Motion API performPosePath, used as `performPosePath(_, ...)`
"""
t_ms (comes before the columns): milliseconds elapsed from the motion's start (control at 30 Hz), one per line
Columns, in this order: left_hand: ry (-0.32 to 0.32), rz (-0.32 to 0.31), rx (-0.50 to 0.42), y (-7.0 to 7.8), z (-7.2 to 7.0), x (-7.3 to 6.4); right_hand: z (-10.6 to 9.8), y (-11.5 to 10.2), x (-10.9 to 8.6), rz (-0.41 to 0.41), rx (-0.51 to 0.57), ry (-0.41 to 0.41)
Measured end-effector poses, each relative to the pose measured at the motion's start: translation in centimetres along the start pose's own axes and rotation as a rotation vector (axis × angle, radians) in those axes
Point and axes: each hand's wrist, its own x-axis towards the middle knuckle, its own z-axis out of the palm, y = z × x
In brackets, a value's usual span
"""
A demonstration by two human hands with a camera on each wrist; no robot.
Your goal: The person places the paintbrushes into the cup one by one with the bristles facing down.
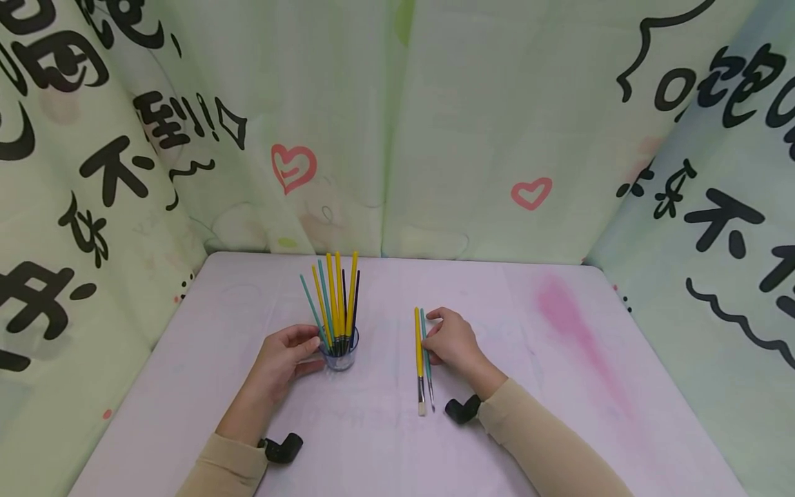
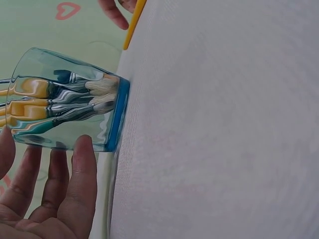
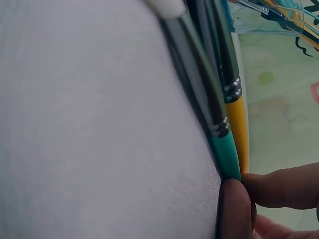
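A clear cup point(image 1: 340, 360) with a blue base stands on the table, holding several paintbrushes point(image 1: 338, 297) with yellow, teal and dark handles, bristles down. My left hand point(image 1: 282, 359) is at the cup's left side; in the left wrist view its extended fingers point(image 2: 83, 169) lie right at the cup wall. To the right, my right hand point(image 1: 456, 342) pinches a teal paintbrush point(image 1: 428, 376) by the handle between thumb and finger. Close alongside it on the table lies a yellow paintbrush point(image 1: 419, 345), bristles toward me. In the right wrist view the teal handle point(image 3: 227, 157) shows between the fingertips.
A pale pink cloth point(image 1: 348, 449) covers the table, with a brighter pink stain point(image 1: 571, 317) on the right. Printed curtains point(image 1: 459, 124) hang behind and on both sides. Black wrist cameras point(image 1: 282, 449) sit at both cuffs.
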Motion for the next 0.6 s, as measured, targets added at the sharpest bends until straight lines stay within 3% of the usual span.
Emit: performPosePath(600, 0.002, -0.014, -0.007, -0.09, 0.02, 0.23, 0.02, -0.91, 0.04, 0.034, -0.164, -0.006)
